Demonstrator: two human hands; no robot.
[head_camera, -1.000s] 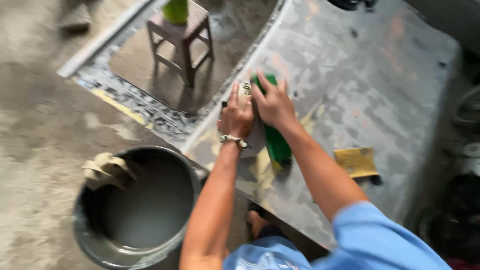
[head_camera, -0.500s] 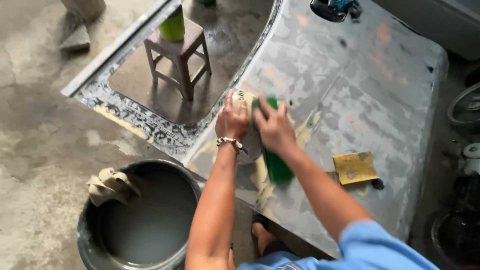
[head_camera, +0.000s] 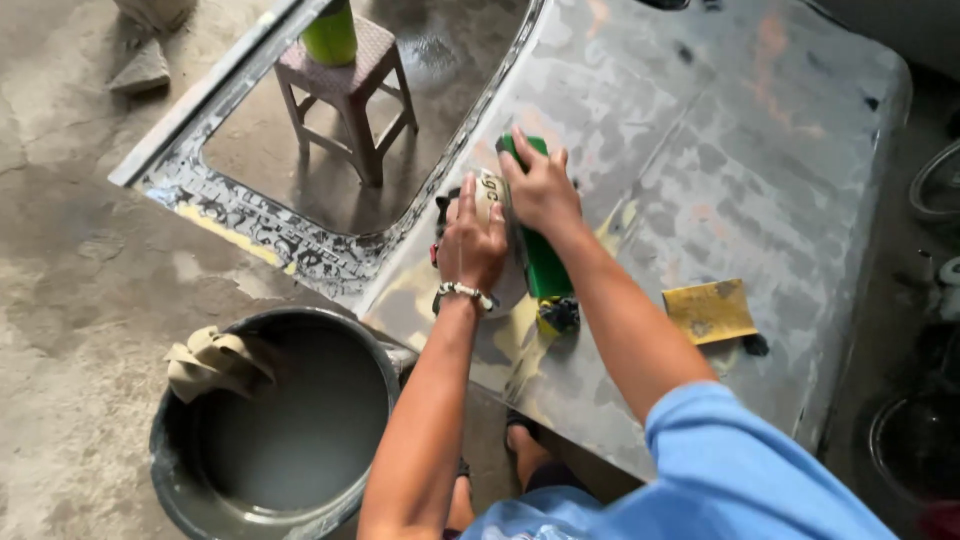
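Since the earlier frames, both hands and the green sanding block have slid a little up the panel toward 12 o'clock, and the camera has swung so the bucket sits lower left. Now the block lies on the grey, scuffed sheet-metal car body panel, near its cut-out window edge, with a piece of pale abrasive paper wrapped at its 9 o'clock side. The right hand presses flat on the block's top end, fingers curled over it, grasping it; the left hand, with a beaded bracelet at the wrist, is spread over the paper, holding it down rather than clenched. The likeliest trouble seems to be the paper slipping out from under the left hand on the wet surface, or the block running off the panel's edge at 9 o'clock into the opening, where fingers could catch the raw metal lip. At 7 o'clock from the hands stands a round dark bucket of cloudy grey water with a folded beige rag over its rim, close enough that an elbow could knock it. A yellow sheet of sandpaper lies at 3 o'clock, and a small brown wooden stool bearing a green container shows through the opening at 11 o'clock.
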